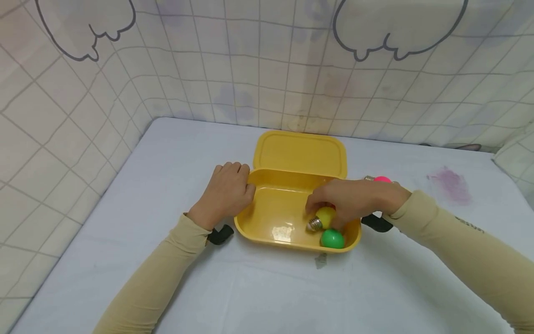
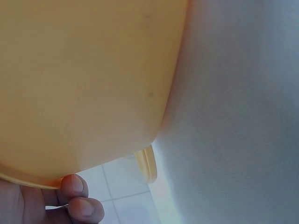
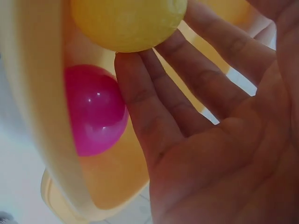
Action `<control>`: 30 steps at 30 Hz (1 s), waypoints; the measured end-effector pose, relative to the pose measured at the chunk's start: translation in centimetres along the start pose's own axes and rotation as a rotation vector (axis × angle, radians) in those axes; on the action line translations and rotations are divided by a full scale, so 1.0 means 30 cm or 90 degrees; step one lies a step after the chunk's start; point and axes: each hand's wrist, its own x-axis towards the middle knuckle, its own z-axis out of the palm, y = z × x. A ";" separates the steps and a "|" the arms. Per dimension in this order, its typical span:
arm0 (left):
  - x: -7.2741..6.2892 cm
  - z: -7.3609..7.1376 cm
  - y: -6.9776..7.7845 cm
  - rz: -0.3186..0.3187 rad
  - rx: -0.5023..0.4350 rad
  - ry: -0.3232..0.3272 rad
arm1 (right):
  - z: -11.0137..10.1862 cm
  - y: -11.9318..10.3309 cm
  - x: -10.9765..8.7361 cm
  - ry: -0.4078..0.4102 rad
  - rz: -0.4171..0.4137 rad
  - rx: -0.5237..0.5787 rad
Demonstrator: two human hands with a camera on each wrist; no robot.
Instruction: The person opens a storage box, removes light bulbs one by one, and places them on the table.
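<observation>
My left hand (image 1: 228,189) grips the left rim of an open yellow plastic box (image 1: 267,211). In the left wrist view its fingertips (image 2: 85,209) curl at the rim. Inside the box's right end, my right hand (image 1: 352,197) holds a yellow light bulb (image 1: 326,216), its metal screw base pointing left. A green bulb (image 1: 333,239) lies just in front of it, by the near right corner. In the right wrist view a pink bulb (image 3: 96,112) sits against the box wall, beside the fingers; the hand hides it from the head view.
The yellow lid (image 1: 299,152) lies open behind the box. Beyond my right wrist, another pink bulb (image 1: 381,179) with metal bases near it rests on the white-covered table (image 1: 283,292). A tile-patterned cloth wall (image 1: 267,69) rises behind and at the left.
</observation>
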 end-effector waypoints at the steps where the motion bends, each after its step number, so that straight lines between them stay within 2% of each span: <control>1: 0.000 0.000 0.000 0.000 0.000 0.001 | 0.000 0.000 -0.001 0.005 -0.007 -0.001; 7: 0.000 0.002 -0.001 0.003 0.004 0.006 | 0.003 -0.002 -0.009 0.032 -0.037 -0.002; 21: 0.000 0.000 0.001 -0.004 0.003 -0.004 | 0.029 0.003 -0.035 0.080 -0.042 0.024; 30: -0.001 0.000 0.001 0.000 0.004 0.006 | 0.033 0.006 -0.063 0.131 -0.074 0.053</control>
